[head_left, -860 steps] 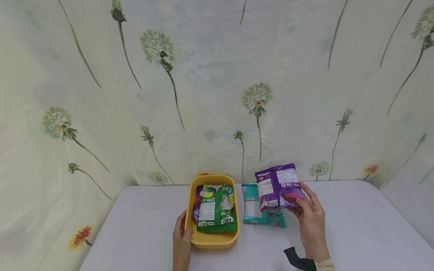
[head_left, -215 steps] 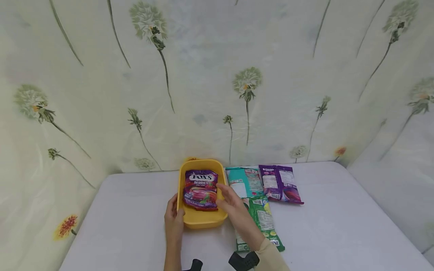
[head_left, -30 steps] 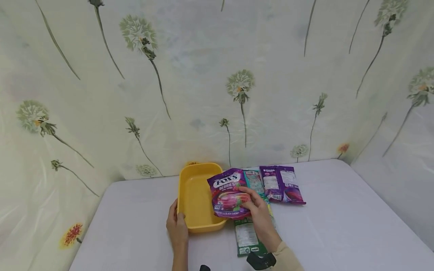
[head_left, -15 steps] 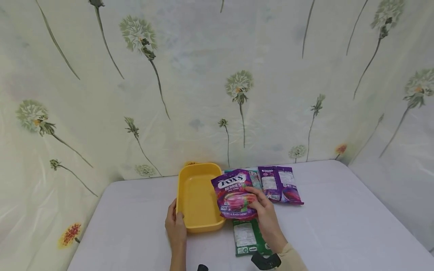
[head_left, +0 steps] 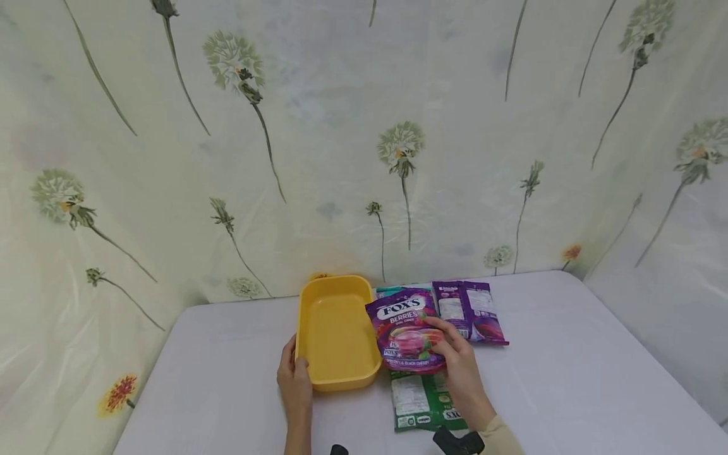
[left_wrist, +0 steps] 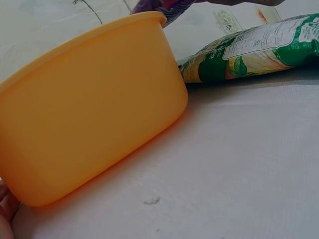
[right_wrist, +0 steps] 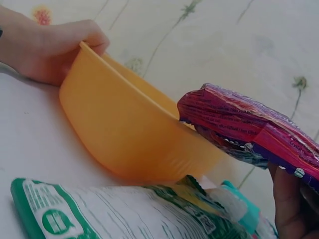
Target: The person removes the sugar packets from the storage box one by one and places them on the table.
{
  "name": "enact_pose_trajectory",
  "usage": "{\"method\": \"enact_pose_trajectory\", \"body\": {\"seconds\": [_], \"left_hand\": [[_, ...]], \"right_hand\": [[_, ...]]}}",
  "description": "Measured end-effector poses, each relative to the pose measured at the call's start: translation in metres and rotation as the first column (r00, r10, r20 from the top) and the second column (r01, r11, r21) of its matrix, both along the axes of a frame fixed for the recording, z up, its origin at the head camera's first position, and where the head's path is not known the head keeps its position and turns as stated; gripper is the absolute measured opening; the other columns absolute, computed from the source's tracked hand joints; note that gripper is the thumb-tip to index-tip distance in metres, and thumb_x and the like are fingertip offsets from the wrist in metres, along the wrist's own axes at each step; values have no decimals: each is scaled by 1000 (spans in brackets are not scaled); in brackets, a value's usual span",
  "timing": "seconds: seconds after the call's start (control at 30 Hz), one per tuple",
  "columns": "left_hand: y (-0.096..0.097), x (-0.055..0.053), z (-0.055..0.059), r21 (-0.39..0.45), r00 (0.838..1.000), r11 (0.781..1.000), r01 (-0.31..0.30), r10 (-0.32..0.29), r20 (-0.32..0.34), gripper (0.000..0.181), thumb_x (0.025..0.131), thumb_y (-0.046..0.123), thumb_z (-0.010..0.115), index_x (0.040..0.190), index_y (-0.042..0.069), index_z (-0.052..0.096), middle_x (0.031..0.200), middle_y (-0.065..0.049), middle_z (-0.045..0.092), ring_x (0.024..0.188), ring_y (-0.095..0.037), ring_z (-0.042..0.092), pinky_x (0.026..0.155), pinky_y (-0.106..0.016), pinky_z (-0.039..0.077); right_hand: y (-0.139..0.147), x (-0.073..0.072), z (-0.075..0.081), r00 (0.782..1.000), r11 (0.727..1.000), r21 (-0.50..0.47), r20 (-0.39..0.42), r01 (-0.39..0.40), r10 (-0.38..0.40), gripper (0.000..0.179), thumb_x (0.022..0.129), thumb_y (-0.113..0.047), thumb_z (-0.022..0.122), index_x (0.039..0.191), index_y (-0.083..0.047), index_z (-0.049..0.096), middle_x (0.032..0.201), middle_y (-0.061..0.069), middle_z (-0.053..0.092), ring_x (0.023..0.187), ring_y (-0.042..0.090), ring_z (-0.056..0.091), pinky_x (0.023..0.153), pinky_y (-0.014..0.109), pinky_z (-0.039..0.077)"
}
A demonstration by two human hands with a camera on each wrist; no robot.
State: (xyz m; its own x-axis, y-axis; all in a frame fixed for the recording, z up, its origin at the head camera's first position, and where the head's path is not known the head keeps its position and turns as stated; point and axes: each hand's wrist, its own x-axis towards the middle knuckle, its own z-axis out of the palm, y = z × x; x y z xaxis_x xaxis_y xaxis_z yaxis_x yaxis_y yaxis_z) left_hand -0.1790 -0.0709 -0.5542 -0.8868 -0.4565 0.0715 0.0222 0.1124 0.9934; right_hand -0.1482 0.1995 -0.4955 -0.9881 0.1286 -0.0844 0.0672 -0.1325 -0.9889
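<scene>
My right hand (head_left: 463, 373) pinches a purple Fox's Berries candy bag (head_left: 404, 332) by its right side, thumb on the printed front. The bag is held up just right of a yellow plastic tub (head_left: 338, 335), whose bare inside shows. In the right wrist view the candy bag (right_wrist: 244, 124) is seen edge-on, above the tub's rim. My left hand (head_left: 296, 382) grips the tub's left side, thumb over the rim. Only a few of its fingers (left_wrist: 5, 214) show in the left wrist view.
Below the held bag lies a green candy bag (head_left: 412, 398). A teal bag (head_left: 392, 291) behind is mostly hidden. Another purple bag (head_left: 480, 309) lies back-side up farther right. A flowered curtain (head_left: 318, 158) hangs behind the white-covered table (head_left: 569, 366).
Over the last second, my right hand has moved the Fox's bag right, off the tub's edge. Earlier the bag lay inside the tub; before that, green was there too. My left hand keeps its grip.
</scene>
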Motion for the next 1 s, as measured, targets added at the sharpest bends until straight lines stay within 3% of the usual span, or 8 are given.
{"method": "enact_pose_trajectory", "body": {"seconds": [0.13, 0.23, 0.33, 0.53, 0.67, 0.8, 0.9, 1.0], "left_hand": [[0, 0, 0, -13, 1000, 1000, 4, -4, 3, 53, 89, 1, 38, 139, 6, 55, 146, -15, 54, 135, -30, 52, 105, -29, 47], [-1, 0, 0, -8, 1000, 1000, 8, -8, -9, 53, 89, 1, 38, 139, 6, 55, 146, -15, 55, 134, -29, 53, 93, -8, 42], [-1, 0, 0, 15, 999, 1000, 23, -22, -28, 53, 90, 0, 37, 140, 6, 54, 147, -15, 54, 136, -29, 51, 88, 0, 36], [-1, 3, 1, 37, 999, 999, 39, -38, -34, 53, 91, 1, 39, 142, 9, 53, 148, -13, 52, 137, -26, 50, 93, -4, 39], [-2, 3, 0, 33, 999, 999, 35, -35, -14, 54, 90, 0, 40, 142, 9, 52, 149, -13, 52, 138, -26, 49, 107, -27, 44], [-3, 2, -1, 17, 1000, 999, 31, -31, 4, 55, 90, 0, 38, 143, 8, 51, 150, -13, 51, 139, -28, 48, 112, -48, 41], [-3, 1, -2, 5, 1000, 1000, 30, -30, 6, 55, 90, 1, 38, 143, 7, 51, 150, -14, 51, 139, -29, 48, 112, -50, 40], [-2, 1, -2, 1, 999, 999, 32, -32, 1, 54, 90, 1, 38, 142, 8, 52, 149, -13, 51, 138, -28, 49, 111, -36, 43]], "right_hand": [[6, 2, -1, 1000, 1000, 19, -20, 21, -20, 48, 96, -3, 40, 143, -12, 48, 122, -4, 58, 100, 9, 59, 82, 20, 55], [10, 3, -2, 999, 999, 20, -9, 33, -33, 48, 97, -3, 40, 143, -12, 48, 125, -3, 55, 101, 8, 59, 83, 20, 56], [12, 3, -3, 999, 999, 16, 9, 38, -38, 49, 97, -4, 40, 144, -13, 47, 130, -1, 51, 105, 9, 57, 85, 19, 55], [20, 6, -4, 999, 999, -1, 3, 36, -36, 50, 96, -3, 40, 145, -9, 45, 135, 0, 44, 104, 8, 54, 84, 17, 53], [27, 9, -6, 998, 998, 14, 5, 60, -60, 50, 96, -2, 39, 146, -8, 45, 134, -1, 44, 104, 7, 55, 83, 17, 53], [37, 12, -7, 996, 995, 45, 24, 84, -85, 49, 98, -4, 40, 146, -11, 44, 136, -5, 40, 109, 8, 52, 85, 16, 52], [46, 15, -9, 995, 994, 64, 36, 93, -95, 49, 99, -7, 40, 148, -13, 43, 137, -5, 37, 113, 10, 49, 87, 15, 52], [57, 19, -12, 992, 991, 81, 58, 105, -110, 49, 100, -10, 40, 149, -16, 42, 142, -3, 36, 115, 10, 47, 87, 13, 51]]}}
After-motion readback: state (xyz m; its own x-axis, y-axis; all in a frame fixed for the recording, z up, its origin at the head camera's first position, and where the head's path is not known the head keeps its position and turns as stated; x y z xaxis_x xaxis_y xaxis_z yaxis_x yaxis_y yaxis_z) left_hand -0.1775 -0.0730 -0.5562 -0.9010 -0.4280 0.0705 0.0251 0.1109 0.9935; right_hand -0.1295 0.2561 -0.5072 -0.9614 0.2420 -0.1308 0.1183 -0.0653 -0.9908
